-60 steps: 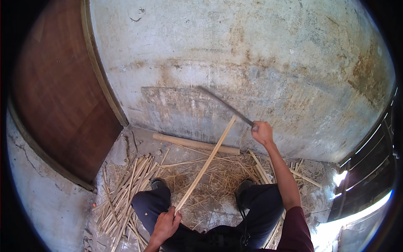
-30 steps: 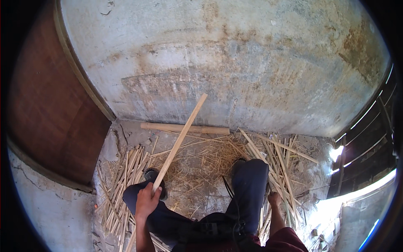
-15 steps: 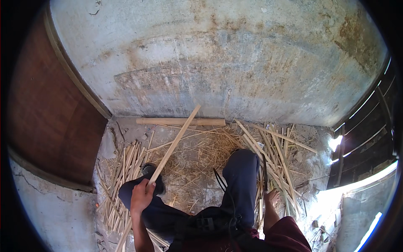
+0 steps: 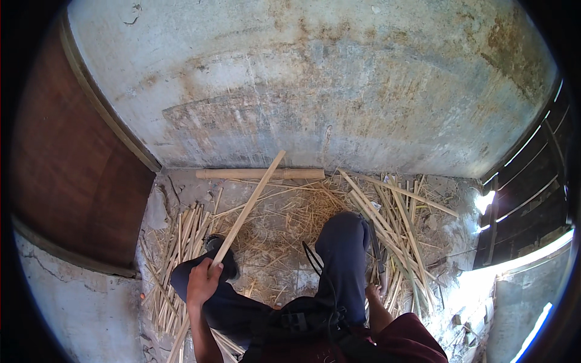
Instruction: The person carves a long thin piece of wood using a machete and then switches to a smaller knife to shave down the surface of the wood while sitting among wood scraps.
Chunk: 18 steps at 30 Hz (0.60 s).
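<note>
1. Floor's left edge: brown door [image 4: 78, 151], with a whitish crumpled sheet [image 4: 158, 209] near the floor's far left corner.
2. Left pile [image 4: 189, 233]: pale split strips heaped along the left side of the floor, mostly pointing away from the person.
3. Left hand [image 4: 203, 285]: closed around the near end of one pale strip [image 4: 248, 209]. Strip ran up and rightward over the floor; in view its tip overlapped the base of the wall [image 4: 339, 91]. Couldn't tell if it touched.
4. Floor's far edge: thick round pole [image 4: 242, 173] lay along the foot of the wall.
5. Middle of floor: loose straw and shavings [image 4: 302, 209], between the two piles.
6. Right of the right knee [image 4: 342, 242]: long dark tool [image 4: 375, 239], blade-like, just beside the leg.
7. Right hand [image 4: 373, 293]: low, at the tool's near end. Fingers partly hidden; couldn't tell if it gripped or only touched.
8. Right pile [image 4: 404, 233]: more strips toward the floor's right edge, crossing at angles.
9. Step in hand, my read: left parked the strip while right dealt with the tool. Next move called for a sure right-hand hold and blade clear of the knee.
</note>
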Available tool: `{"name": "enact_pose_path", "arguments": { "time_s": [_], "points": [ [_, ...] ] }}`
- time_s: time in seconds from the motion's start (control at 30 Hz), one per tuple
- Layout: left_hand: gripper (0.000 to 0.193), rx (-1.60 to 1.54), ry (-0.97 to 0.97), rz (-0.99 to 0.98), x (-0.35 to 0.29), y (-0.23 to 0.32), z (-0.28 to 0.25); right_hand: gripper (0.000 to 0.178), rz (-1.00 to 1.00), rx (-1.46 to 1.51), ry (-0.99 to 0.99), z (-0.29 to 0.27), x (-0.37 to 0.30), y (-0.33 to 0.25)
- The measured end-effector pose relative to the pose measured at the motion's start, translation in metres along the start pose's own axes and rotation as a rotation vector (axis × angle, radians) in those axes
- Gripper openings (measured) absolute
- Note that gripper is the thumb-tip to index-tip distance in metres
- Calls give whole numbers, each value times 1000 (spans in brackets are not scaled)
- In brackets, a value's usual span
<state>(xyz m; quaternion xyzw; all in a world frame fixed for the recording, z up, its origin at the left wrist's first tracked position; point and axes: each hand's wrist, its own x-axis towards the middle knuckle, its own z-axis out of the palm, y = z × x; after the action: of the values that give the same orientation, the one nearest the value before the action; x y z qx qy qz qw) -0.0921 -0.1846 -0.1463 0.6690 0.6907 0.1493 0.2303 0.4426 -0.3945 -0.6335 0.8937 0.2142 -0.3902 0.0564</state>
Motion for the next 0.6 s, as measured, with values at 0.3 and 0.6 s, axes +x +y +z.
{"name": "enact_pose_path", "arguments": {
  "time_s": [0.3, 0.6],
  "points": [
    [28, -54, -34, 18, -5, 18, -13, 95, -24, 71, 7, 27, 16, 3],
    [27, -57, -28, 42, -7, 20, -16, 81, -54, 68, 2, 36, 25, 1]
  ]
}}
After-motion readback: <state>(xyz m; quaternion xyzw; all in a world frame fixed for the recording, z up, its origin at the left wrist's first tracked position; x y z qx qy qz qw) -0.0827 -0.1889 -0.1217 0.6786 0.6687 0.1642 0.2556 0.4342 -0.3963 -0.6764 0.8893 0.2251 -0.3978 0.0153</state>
